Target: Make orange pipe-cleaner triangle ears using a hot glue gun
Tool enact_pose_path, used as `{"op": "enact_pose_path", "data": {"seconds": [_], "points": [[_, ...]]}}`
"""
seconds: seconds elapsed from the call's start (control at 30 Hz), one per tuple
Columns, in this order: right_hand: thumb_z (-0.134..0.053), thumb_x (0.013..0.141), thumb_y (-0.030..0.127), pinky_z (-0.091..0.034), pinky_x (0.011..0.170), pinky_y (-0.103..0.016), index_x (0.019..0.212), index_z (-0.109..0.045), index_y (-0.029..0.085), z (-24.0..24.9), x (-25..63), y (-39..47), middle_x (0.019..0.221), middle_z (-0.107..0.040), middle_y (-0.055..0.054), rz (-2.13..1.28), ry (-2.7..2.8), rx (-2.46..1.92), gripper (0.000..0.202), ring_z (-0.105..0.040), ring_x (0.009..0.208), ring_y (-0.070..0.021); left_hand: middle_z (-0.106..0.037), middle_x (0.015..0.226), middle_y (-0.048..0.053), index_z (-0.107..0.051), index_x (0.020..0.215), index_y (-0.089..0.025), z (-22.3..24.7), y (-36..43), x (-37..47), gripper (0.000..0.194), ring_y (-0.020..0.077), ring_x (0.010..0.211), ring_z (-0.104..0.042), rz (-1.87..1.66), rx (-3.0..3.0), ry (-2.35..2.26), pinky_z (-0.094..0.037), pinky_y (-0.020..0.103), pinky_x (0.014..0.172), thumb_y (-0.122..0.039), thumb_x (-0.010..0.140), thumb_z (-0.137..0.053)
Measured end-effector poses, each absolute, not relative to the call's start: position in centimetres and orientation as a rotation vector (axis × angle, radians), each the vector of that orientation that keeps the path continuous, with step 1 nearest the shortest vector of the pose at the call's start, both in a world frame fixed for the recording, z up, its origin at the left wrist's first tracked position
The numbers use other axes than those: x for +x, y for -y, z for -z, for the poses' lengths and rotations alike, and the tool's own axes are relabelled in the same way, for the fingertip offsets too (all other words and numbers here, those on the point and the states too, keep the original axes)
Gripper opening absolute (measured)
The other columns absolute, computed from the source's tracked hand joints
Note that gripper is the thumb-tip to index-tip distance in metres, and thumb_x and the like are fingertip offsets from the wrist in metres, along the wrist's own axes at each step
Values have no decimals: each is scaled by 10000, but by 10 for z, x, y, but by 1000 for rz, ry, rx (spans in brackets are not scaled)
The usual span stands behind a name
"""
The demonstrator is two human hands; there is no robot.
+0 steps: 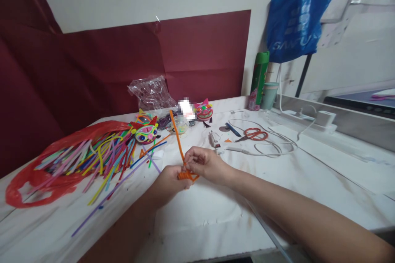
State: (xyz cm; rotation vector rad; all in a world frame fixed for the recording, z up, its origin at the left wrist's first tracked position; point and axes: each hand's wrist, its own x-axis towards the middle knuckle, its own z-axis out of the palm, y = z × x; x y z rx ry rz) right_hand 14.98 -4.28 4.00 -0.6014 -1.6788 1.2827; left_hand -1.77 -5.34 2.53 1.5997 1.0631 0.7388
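Between my two hands is an orange pipe cleaner piece [184,176], coiled and bent at its lower end. One long straight length of orange pipe cleaner [177,135] sticks up from it, leaning slightly left. My left hand [173,181] grips the coiled part between thumb and fingers. Close beside it, my right hand [203,164] pinches the orange pipe cleaner near the base of the upright length. The fingers partly cover the coil. Both hands are above a white sheet [200,213] on the table.
Many coloured pipe cleaners [92,152] lie on a red plastic bag [21,201] at left. Two decorated animal faces [146,133] [204,111] stand behind. To the right are scissors [256,134], a blue cutter [233,130], a glue gun [214,139] with its cable, a green spray can [259,80] and a cup [269,96].
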Motion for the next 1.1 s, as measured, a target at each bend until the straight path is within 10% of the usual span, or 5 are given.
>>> {"op": "enact_pose_path", "data": {"seconds": [0.43,1.1], "points": [[-677,706,343,-464,616,-243,798,-505,183,-45,149,50,672,-600,30,-1343,1619,-566,252,-579,623,-103,-392,485,-70,-595,640,-145,-34,64,-11,72,74,466,-277,-814,1562,-1053,-181,227,464,-181,578,-594],[-517,746,139,-443,640,-247,789,-659,159,-33,140,54,761,-658,-46,-800,1789,-823,149,-587,700,-146,-594,669,-5,-628,764,-149,-19,52,-9,146,128,665,-518,-1345,1230,-910,-381,245,664,-248,662,-665]]}}
